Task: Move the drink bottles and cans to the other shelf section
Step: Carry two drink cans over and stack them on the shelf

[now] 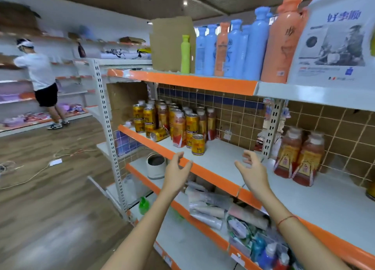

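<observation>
Both hands reach empty toward the middle shelf.

Left hand [177, 173] and right hand [254, 171] hover with fingers loosely spread, holding and touching nothing, over the orange-edged middle shelf [219, 160]. At 11 o'clock from them stands the cluster of red drink bottles and gold cans [172, 120], long axes vertical, except one tipped can [160, 134] lying on its side. Two larger red bottles [299, 158] stand upright at 3 o'clock in the right section. Nearest gold can [198, 141] stands upright, at 12 o'clock.
</observation>
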`<state>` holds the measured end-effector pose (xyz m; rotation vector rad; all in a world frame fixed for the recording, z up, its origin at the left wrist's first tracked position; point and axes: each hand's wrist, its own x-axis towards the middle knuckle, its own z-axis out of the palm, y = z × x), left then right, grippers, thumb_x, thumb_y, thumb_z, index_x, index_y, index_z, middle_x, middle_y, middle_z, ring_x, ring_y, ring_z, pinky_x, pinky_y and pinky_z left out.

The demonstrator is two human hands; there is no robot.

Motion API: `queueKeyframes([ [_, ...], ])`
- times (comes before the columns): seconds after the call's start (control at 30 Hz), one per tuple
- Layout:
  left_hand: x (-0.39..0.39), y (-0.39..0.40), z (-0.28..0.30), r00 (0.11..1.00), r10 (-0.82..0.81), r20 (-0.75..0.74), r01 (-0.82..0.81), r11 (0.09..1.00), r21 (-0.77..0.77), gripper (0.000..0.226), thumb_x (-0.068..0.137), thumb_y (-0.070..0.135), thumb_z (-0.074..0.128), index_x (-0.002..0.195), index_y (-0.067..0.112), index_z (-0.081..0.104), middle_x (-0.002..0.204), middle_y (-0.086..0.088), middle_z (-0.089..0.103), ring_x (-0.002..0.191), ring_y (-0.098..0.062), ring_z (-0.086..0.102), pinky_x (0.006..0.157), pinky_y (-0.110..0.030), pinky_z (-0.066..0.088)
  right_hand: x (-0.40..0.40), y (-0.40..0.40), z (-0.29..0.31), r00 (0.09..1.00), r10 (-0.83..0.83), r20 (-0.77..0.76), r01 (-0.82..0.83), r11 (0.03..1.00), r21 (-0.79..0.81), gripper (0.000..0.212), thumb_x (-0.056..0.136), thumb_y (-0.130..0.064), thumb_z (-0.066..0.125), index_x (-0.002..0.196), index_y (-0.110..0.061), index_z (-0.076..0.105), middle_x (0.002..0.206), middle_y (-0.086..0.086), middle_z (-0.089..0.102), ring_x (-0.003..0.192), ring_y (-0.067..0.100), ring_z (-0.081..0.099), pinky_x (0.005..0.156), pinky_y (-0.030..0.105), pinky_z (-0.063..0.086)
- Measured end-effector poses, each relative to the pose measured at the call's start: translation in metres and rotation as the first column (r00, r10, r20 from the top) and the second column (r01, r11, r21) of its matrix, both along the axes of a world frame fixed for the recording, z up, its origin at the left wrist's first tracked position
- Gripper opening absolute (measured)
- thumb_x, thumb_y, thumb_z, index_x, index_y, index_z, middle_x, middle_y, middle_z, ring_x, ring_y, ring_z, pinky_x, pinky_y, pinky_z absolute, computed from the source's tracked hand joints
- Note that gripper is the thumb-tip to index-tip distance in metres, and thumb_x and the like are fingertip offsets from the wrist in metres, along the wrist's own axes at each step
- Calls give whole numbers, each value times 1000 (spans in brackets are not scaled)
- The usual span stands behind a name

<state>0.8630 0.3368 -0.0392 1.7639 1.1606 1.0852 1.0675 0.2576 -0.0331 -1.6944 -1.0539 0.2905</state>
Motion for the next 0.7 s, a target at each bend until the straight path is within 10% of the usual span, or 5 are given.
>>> queueKeyframes([
  [0.3,-49,94,-4,999,-48,2,48,997,-66,48,93,37,57,136,18,44,137,-7,50,125,-33,49,95,-53,47,-51,80,-4,999,-48,14,49,999,-22,49,90,-23,61,135,-11,45,135,6,51,123,20,49,97,36,41],
  [0.7,-39,181,-11,998,-62,1,62,998,-32,46,93,27,59,135,14,45,135,4,49,122,-13,46,95,-26,38,-41,167,-8,995,-70,68,73,996,-43,51,88,-23,64,135,-11,45,136,5,52,122,21,50,99,37,42],
])
